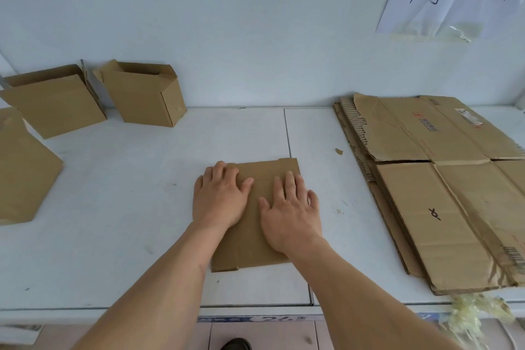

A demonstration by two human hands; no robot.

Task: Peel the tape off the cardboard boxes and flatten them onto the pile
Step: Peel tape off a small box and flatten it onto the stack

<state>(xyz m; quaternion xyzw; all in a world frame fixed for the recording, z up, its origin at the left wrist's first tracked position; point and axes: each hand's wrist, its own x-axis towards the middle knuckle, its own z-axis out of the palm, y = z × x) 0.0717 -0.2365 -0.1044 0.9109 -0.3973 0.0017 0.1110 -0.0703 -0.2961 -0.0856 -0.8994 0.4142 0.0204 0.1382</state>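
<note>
We find both hands, left hand (220, 196) and right hand (289, 214), pressing open-palmed on a flattened box (252, 233) on the tabletop (127, 207), not yet on the pile (443, 193) to their right, with three boxes (143, 94) left standing beyond the left hand.

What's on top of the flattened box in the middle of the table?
Both hands: the left hand and right hand press flat on the flattened box, fingers straight. Nothing else rests on it. The cardboard beneath the palms and forearms is covered.
</note>
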